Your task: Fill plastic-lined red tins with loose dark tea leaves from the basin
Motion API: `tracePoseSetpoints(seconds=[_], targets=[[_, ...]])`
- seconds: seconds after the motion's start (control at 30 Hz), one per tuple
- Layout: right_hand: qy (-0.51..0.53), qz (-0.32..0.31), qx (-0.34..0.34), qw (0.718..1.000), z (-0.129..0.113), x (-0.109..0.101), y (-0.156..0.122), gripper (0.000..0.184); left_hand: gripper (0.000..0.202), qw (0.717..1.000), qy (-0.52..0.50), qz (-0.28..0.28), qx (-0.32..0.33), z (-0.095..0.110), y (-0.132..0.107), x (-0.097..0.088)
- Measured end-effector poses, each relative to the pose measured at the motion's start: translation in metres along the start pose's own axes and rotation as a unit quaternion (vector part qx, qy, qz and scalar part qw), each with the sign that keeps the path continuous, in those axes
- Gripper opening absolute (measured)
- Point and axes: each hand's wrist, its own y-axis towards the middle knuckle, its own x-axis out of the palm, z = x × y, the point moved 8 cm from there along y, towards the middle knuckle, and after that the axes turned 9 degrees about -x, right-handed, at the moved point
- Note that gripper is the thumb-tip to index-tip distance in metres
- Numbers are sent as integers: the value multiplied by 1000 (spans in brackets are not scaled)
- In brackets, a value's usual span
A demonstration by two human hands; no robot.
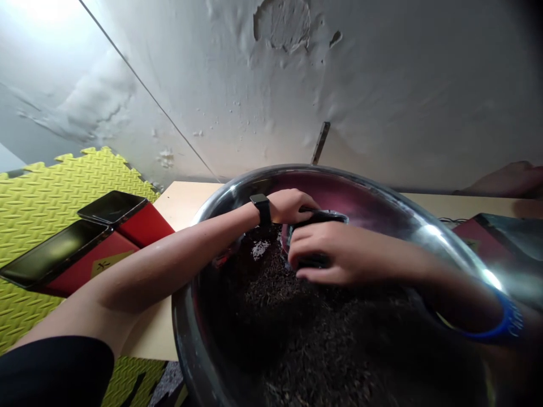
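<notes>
A large shiny metal basin [212, 209] stands in front of me, filled with dark loose tea-like leaves [297, 328]. Both hands reach into it. My left hand [291, 205], with a black watch on the wrist, curls round the far side of a small dark tin [322, 217] that sits in the leaves. My right hand [335, 254], with a blue band on the forearm, grips the near side of the same tin with bent fingers. Most of the tin is hidden by my hands.
The basin rests on a pale table [182, 200] against a peeling white wall. Two red boxes with black lids [85, 243] lie at the left on yellow foam mats [51, 186]. Another red box [487, 237] is at the right. Another person's hand [509, 178] rests at the far right.
</notes>
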Motion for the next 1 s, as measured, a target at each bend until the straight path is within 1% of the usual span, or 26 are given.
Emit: tracePoseSetpoints(seconds=[0.03, 0.1, 0.13, 0.17, 0.23, 0.27, 0.37, 0.43, 0.53, 0.6, 0.63, 0.73, 0.83, 0.9, 1.0], targets=[[53, -30, -26, 998, -12, 11, 4, 19, 29, 1000, 3, 4, -4, -2, 0, 0], [148, -100, -85, 980, -33, 39, 10, 22, 30, 1000, 10, 7, -9, -5, 1, 0], [171, -124, -111, 971, -41, 54, 12, 25, 30, 1000, 12, 6, -9, -6, 1, 1], [171, -137, -133, 967, -45, 69, 15, 31, 30, 1000, 15, 4, -10, -6, 1, 1], [149, -130, -156, 968, -46, 96, 21, 46, 30, 1000, 17, 3, -12, -7, 2, 2], [148, -114, -151, 971, -43, 107, 24, 52, 30, 1000, 18, 3, -13, -7, 2, 2], [176, -68, -97, 977, -25, 129, 31, 66, 30, 1000, 19, 4, -15, -7, 3, 2], [200, -55, -54, 977, -13, 138, 34, 72, 30, 1000, 18, 4, -17, -8, 3, 3], [241, -10, 12, 970, 5, 139, 40, 72, 30, 1000, 15, 6, -18, -7, 2, 2], [279, 22, 52, 959, 15, 138, 44, 71, 29, 1000, 14, 3, -18, -6, 2, 1], [303, 24, 61, 951, 16, 140, 46, 70, 29, 1000, 14, 1, -21, -6, 2, 2], [351, -8, 47, 935, 12, 147, 51, 66, 30, 999, 15, 0, -29, -9, 2, 3], [356, -46, 18, 933, 7, 149, 52, 56, 29, 1000, 15, 9, -24, -11, 3, 4], [368, -92, 6, 925, 5, 153, 51, 46, 29, 1000, 17, 12, -18, -12, 3, 5], [383, -188, -7, 905, 1, 162, 47, 33, 29, 1000, 18, 10, -11, -11, 3, 5]])
